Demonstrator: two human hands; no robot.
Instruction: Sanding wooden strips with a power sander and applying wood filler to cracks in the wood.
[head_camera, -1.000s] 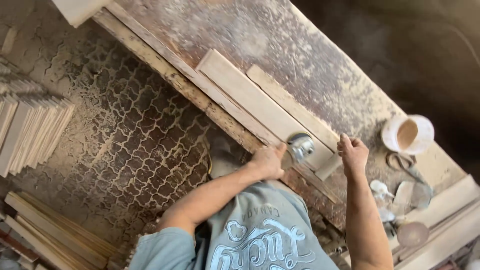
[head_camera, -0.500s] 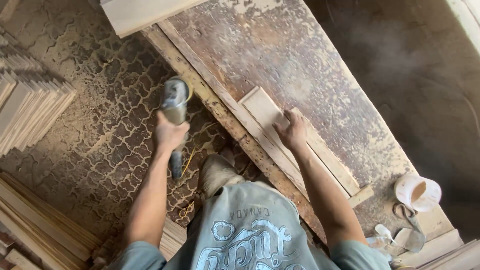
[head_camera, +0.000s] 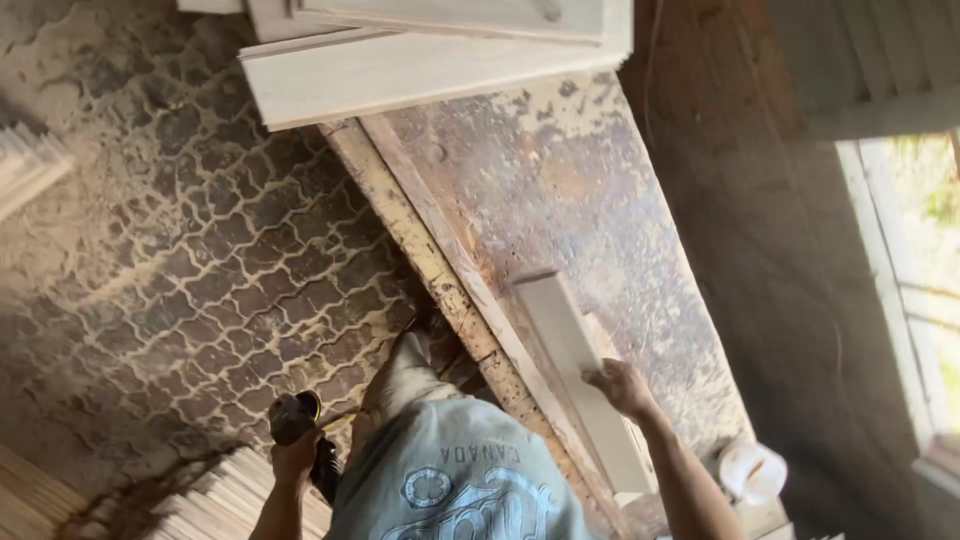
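Our left hand (head_camera: 296, 458) grips an angle grinder (head_camera: 300, 425) low beside us; our right hand (head_camera: 622, 385) rests fingers-spread on a pale board (head_camera: 570, 350) on the worktop (head_camera: 560, 190).

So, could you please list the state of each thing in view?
Left hand: gripping the angle grinder, held low beside the body.
Right hand: resting on the pale wooden board.
Board: lying flat on the dusty workbench.
White cup: upright on the bench.
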